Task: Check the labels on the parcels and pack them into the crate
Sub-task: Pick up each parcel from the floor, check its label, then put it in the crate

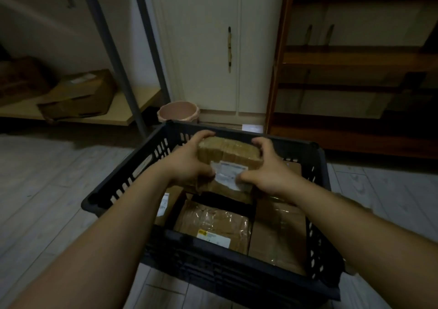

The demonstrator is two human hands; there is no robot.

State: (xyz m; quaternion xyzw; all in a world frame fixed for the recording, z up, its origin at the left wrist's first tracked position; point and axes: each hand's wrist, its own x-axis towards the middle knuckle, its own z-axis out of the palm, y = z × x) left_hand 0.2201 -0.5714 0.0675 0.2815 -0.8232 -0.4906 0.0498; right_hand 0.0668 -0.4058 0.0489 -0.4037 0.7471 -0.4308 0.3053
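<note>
Both hands, left hand (187,164) and right hand (267,166), pinch the parcel (228,153) with its label (228,174) up (easy to read), at the crate's (113,190) 12 o'clock end.

One crate (317,190) is seen. Five parcels are counted in it, perhaps more hidden below, one (228,153) gripped by two hands. Two boxes (78,95) lie on a shelf (132,109); one bin (179,112) stands behind.

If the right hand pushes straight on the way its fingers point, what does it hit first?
Probably the parcel itself: the right hand already grips its right end, fingers curled over the top. Beyond lies the crate far wall; depth is unclear.
</note>
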